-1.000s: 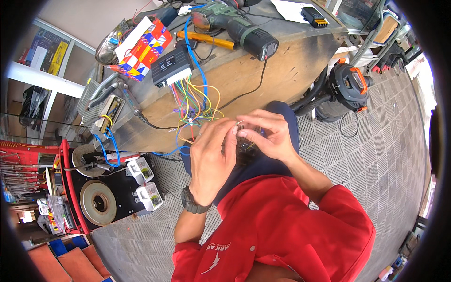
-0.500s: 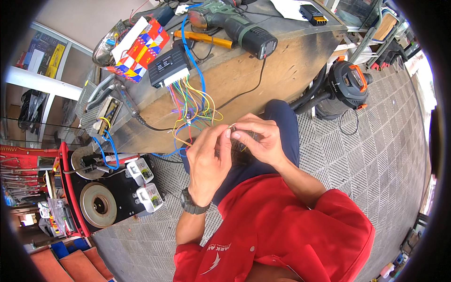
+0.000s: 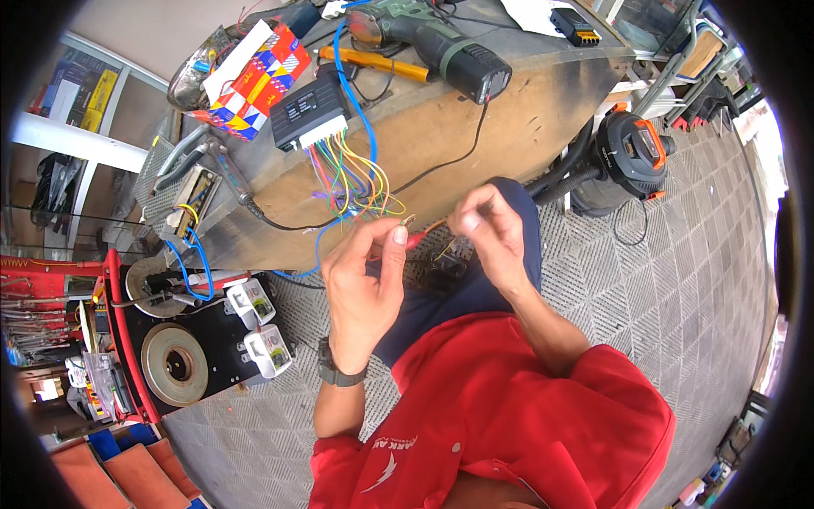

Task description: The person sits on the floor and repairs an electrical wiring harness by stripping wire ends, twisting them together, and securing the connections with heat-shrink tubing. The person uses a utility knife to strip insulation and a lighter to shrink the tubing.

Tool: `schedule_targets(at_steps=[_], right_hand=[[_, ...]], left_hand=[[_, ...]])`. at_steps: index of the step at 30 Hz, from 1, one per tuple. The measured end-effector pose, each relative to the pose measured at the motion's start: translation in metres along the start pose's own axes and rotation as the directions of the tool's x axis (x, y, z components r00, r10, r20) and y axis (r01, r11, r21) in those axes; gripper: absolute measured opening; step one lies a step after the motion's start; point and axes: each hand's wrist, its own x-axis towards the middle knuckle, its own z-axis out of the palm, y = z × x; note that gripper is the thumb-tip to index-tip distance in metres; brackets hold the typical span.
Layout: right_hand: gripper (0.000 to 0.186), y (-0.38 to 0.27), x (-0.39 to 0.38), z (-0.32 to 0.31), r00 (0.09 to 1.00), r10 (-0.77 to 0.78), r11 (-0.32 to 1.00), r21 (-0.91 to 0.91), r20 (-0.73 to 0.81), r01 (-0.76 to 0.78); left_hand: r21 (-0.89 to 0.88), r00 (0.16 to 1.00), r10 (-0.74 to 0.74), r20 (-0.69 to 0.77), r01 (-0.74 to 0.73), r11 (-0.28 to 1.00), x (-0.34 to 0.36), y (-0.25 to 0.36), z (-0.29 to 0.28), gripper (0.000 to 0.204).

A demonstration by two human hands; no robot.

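My left hand (image 3: 366, 276) pinches a thin wire (image 3: 409, 220) between thumb and forefinger, its end showing past the fingertips. Beside that thumb is a small red piece (image 3: 414, 241), partly hidden. To its right, my right hand (image 3: 492, 231) is closed with the thumb against the curled forefinger; what it holds, if anything, I cannot make out. A short orange strand (image 3: 436, 225) runs toward its fingertips. Beyond my hands, a bundle of coloured wires (image 3: 352, 182) hangs from a black control box (image 3: 307, 112) at the bench edge.
A green cordless drill (image 3: 449, 53), an orange tool (image 3: 377, 64) and a colourful carton (image 3: 254, 81) lie on the bench (image 3: 543, 93). A soldering iron (image 3: 231, 176) rests at its left. A vacuum cleaner (image 3: 627, 157) stands right; a black tray with parts boxes (image 3: 268, 350) sits left.
My hands have come apart: the right has moved to the right and up, the left slightly left. The wire end and the red piece now show between them.
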Motion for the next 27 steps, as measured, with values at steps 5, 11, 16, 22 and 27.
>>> schedule_targets(at_steps=[5, 11, 16, 22, 27], right_hand=[[0.034, -0.018, 0.01, 0.002, 0.902, -0.299, 0.7, -0.57, 0.312, 0.429], [0.03, -0.021, 0.027, 0.011, 0.778, -0.457, 0.591, -0.507, 0.431, 0.627], [0.03, -0.029, 0.031, 0.011, 0.751, -0.424, 0.519, -0.544, 0.506, 0.66], [0.025, -0.033, 0.037, 0.011, 0.714, -0.393, 0.489, -0.526, 0.58, 0.696], [0.021, -0.033, 0.034, 0.012, 0.762, -0.359, 0.546, -0.541, 0.539, 0.64]], left_hand=[[0.011, 0.997, -0.015, 0.081, 0.014, 1.0, 0.005, 0.007, -0.008, 0.011], [0.075, 0.994, 0.023, 0.111, -0.031, 0.997, 0.009, 0.015, -0.015, 0.01], [0.134, 0.988, 0.012, 0.156, -0.033, 0.99, 0.011, 0.021, -0.021, 0.01], [0.152, 0.976, 0.044, 0.214, -0.078, 0.985, 0.015, 0.027, -0.027, 0.011], [0.109, 0.975, 0.085, 0.204, -0.109, 0.988, 0.016, 0.028, -0.025, 0.012]])
